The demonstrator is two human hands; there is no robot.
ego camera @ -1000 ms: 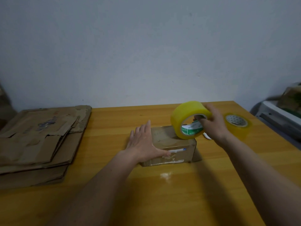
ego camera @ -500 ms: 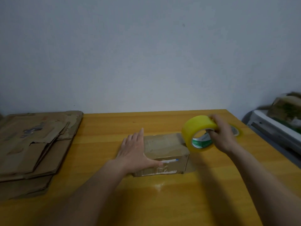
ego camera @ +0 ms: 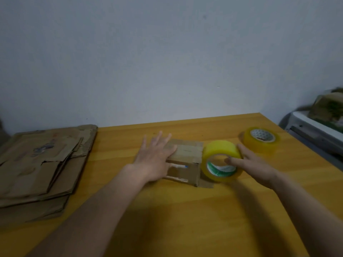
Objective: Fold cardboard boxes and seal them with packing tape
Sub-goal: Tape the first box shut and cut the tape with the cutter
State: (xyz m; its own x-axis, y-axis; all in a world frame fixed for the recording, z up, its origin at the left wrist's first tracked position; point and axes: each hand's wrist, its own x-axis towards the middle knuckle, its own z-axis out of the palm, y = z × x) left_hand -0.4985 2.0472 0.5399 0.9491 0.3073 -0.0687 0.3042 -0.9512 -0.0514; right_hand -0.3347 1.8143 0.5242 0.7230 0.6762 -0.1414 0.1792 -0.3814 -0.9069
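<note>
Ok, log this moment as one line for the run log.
left hand: flat on small box | right hand: grips tape roll beside box, on table | second tape roll: idle | flat cardboard stack: waiting

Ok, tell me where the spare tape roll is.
In the head view the spare tape roll lies flat on the table at far right, just beyond the right hand and the upright tape roll.
</note>
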